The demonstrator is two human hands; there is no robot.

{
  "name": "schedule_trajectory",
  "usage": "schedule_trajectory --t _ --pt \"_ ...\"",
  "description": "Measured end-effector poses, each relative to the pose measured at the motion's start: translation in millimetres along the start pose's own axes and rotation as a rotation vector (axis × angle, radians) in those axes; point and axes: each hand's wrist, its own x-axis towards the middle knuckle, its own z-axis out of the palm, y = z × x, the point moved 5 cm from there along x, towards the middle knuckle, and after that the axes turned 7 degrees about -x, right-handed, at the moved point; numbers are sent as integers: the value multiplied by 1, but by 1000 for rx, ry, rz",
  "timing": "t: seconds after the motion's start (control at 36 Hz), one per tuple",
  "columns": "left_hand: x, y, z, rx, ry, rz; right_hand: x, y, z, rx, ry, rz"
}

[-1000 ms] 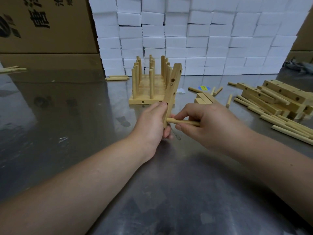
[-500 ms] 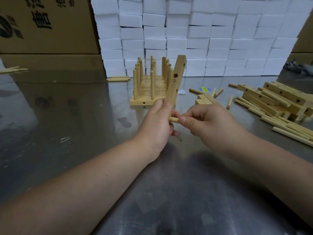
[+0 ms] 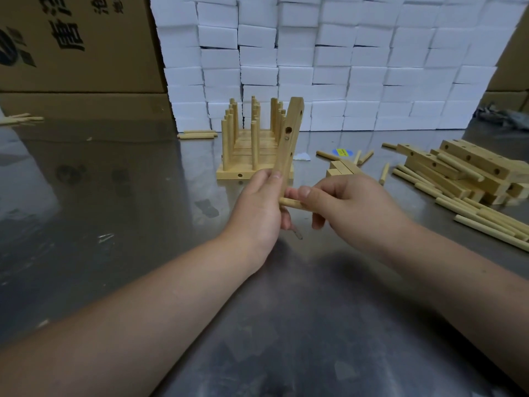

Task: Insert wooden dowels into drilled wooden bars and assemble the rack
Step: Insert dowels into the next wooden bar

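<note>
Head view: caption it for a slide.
Left hand holds drilled bar upright; right hand presses dowel in.

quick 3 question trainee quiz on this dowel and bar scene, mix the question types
1. True or false: the left hand holds the drilled bar flat on the table.
2. Multiple choice: the dowel in the right hand meets the bar at A) its top end, B) its middle hole, C) its lower end near the left hand's grip.
3. Fill in: the pile of loose bars and dowels lies to the person's ____.

Key
1. False: the bar stands nearly upright, leaning slightly.
2. C.
3. Right, while the finished rack stands straight ahead behind the hands.
</note>
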Motion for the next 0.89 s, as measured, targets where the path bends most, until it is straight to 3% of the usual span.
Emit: schedule_trajectory --t 0.31,0.53,0.69,0.75,0.89 --pt "14 -13 -16 -290 210 -142 3 5 -9 73 98 29" --pt "16 -15 -17 -307 210 -146 5 3 -1 522 3 -2" --pt "15 -13 -19 -342 236 -161 11 13 -21 762 280 67" --pt "15 -14 -19 -333 222 -159 11 13 -28 709 305 55" --pt "13 -12 -14 -214 166 -105 3 -1 -9 128 173 -144"
